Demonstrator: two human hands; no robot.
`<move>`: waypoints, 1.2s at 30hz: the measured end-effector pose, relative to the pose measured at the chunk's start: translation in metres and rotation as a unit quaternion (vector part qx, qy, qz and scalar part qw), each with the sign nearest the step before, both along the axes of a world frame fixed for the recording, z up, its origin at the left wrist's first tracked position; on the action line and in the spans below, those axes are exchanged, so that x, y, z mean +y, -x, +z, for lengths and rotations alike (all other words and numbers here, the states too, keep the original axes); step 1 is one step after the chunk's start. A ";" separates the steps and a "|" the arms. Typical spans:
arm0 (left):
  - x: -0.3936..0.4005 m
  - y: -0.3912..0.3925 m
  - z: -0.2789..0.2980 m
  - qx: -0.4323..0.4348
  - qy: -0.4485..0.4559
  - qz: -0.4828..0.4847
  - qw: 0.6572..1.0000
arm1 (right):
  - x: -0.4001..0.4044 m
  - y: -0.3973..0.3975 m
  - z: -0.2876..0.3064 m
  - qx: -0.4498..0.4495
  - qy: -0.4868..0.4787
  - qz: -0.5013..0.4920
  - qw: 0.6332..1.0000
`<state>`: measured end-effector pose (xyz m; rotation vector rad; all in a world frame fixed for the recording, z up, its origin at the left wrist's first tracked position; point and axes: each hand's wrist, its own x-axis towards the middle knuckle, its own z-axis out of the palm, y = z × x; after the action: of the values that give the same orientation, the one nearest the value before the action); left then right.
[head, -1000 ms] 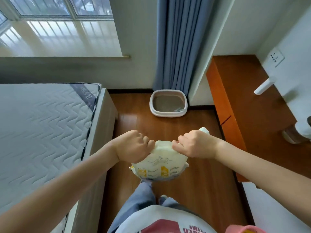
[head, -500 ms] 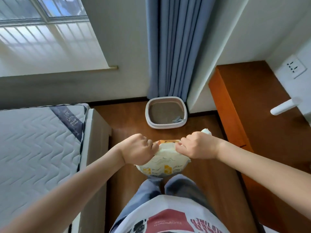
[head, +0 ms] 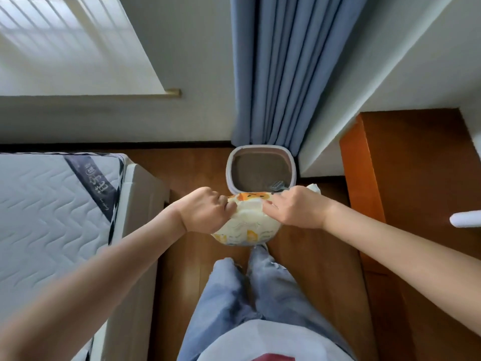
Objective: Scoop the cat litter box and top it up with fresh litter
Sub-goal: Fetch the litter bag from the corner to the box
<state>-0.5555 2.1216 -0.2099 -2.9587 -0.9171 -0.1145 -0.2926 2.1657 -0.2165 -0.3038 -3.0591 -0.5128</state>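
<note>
A cream bag of cat litter with orange and yellow print hangs in front of me at waist height. My left hand grips its top left edge, and my right hand grips its top right edge, fingers curled into the bag's mouth. Just beyond the bag, on the wooden floor below the blue curtain, stands the white-rimmed litter box with grey-brown litter inside. A grey slotted scoop lies in the box's near right corner. The bag hides the box's near rim.
A bed with a quilted white mattress fills the left side. An orange-brown wooden cabinet stands on the right, with a white handle sticking out. The blue curtain hangs behind the box. My legs in jeans are below.
I have walked forward with the bag in both hands. The litter box is now much closer, right behind the bag. The bed and the cabinet have slid nearer on both sides.
</note>
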 end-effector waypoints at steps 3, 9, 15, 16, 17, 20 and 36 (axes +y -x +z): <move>0.019 -0.001 -0.024 0.035 0.029 0.016 0.999 | 0.021 -0.001 -0.026 -0.008 0.036 0.000 0.999; 0.051 0.000 -0.083 0.079 0.114 0.046 0.989 | 0.055 0.010 -0.093 -0.085 0.086 -0.028 0.992; 0.071 -0.004 -0.165 0.138 0.202 0.087 0.966 | 0.072 0.024 -0.162 -0.139 0.127 -0.056 0.980; 0.073 -0.005 -0.181 0.154 0.215 0.101 0.959 | 0.073 0.026 -0.176 -0.138 0.136 -0.060 0.979; 0.076 -0.005 -0.197 0.171 0.222 0.114 0.953 | 0.076 0.027 -0.191 -0.135 0.144 -0.064 0.978; 0.084 -0.008 -0.238 0.181 0.248 0.129 0.943 | 0.084 0.026 -0.230 -0.129 0.190 -0.072 0.971; 0.126 -0.020 -0.508 0.221 0.271 0.187 0.918 | 0.124 0.032 -0.507 -0.245 0.261 -0.081 0.930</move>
<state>-0.5353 2.2474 -0.7180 -2.9429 -1.6065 0.9200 -0.3249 2.2896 -0.7231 -0.5093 -3.6356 0.2976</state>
